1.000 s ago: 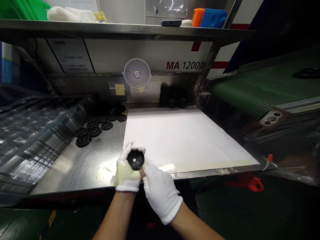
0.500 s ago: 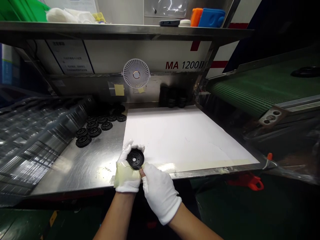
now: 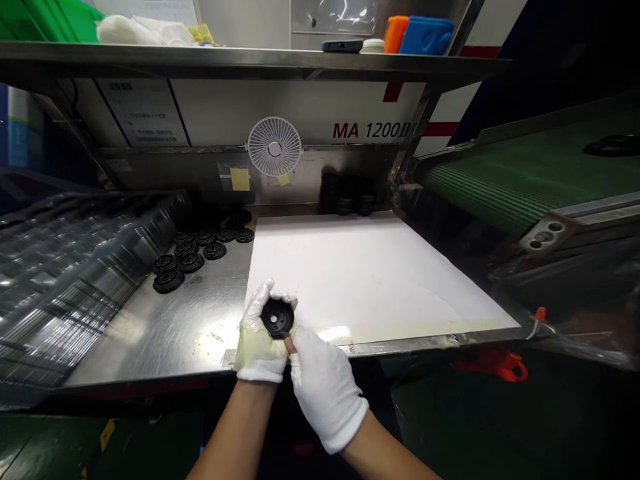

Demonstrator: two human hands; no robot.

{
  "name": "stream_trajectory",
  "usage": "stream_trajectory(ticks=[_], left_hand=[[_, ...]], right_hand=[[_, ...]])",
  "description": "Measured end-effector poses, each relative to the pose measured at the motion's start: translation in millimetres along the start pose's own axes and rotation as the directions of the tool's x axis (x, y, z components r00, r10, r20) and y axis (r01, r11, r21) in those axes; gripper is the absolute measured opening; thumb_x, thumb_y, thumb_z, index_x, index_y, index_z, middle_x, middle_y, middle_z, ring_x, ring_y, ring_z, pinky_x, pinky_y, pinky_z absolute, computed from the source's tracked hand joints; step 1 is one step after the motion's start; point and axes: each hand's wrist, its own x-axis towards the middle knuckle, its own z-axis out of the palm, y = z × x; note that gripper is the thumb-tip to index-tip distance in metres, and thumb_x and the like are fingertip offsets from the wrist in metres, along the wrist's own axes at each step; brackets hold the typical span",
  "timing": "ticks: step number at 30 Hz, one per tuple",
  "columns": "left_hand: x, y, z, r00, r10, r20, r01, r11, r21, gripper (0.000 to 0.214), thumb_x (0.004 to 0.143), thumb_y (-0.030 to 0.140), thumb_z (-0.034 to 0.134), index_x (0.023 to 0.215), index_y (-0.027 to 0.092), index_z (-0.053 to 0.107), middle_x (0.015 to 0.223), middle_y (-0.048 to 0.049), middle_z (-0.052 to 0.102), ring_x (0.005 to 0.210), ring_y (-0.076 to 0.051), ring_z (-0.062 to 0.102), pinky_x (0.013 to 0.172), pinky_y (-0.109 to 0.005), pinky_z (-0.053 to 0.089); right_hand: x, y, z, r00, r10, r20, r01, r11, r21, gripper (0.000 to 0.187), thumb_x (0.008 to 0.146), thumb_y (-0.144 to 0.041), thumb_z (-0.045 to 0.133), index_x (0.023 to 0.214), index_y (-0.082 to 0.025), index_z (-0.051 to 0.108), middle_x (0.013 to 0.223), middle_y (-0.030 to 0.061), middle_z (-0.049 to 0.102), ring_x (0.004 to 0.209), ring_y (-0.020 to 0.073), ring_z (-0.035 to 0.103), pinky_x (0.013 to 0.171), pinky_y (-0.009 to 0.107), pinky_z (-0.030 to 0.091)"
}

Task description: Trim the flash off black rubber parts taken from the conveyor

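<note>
A round black plastic part [image 3: 278, 319], dished with rings and a small hole at its middle, is gripped in my left hand [image 3: 260, 340], whose gloved fingers wrap its left and far edge. My right hand [image 3: 325, 387], also in a white glove, is closed at the part's lower right edge. A bare digit tip shows there, touching or almost touching the rim. Whatever the right fingers hold, if anything, I cannot make out. Several similar black parts [image 3: 191, 263] sit on the steel table [image 3: 165, 340] to the left.
A white sheet [image 3: 360, 273] covers the table's middle and right. Stacked clear plastic trays [image 3: 100, 280] stand at the left. Dark pieces [image 3: 350, 195] stand by the back wall under a small fan [image 3: 275, 147]. A shelf [image 3: 260, 59] crosses above; a green conveyor [image 3: 500, 187] runs at the right.
Both hands, with the black part between them, have shifted slightly right in view. The part has tilted and turned a little in my left hand.
</note>
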Motion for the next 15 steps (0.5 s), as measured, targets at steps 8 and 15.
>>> stream_trajectory(ticks=[8, 15], left_hand=[[-6.6, 11.5, -7.8, 0.977, -0.176, 0.122, 0.159, 0.977, 0.141, 0.032, 0.073, 0.017, 0.052, 0.102, 0.009, 0.064, 0.079, -0.0110, 0.062, 0.077, -0.024, 0.062, 0.069, -0.042, 0.056], [-4.8, 2.3, 1.1, 0.999, -0.036, 0.037, 0.034, 0.998, 0.053, 0.006, 0.075, 0.013, 0.062, 0.081, 0.012, 0.063, 0.065, -0.0009, 0.054, 0.063, -0.011, 0.055, 0.067, -0.026, 0.053]], right_hand=[[6.7, 10.2, -10.1, 1.000, -0.010, -0.010, 0.010, 1.000, -0.004, 0.018, 0.092, -0.024, 0.036, 0.086, -0.023, 0.053, 0.075, 0.0000, 0.062, 0.064, 0.0172, 0.057, 0.057, 0.031, 0.026], [1.0, 3.5, -3.7, 1.000, 0.016, -0.002, -0.016, 1.000, 0.003, 0.016, 0.091, -0.022, 0.040, 0.083, -0.024, 0.054, 0.071, -0.0019, 0.060, 0.061, 0.0163, 0.055, 0.055, 0.031, 0.025]])
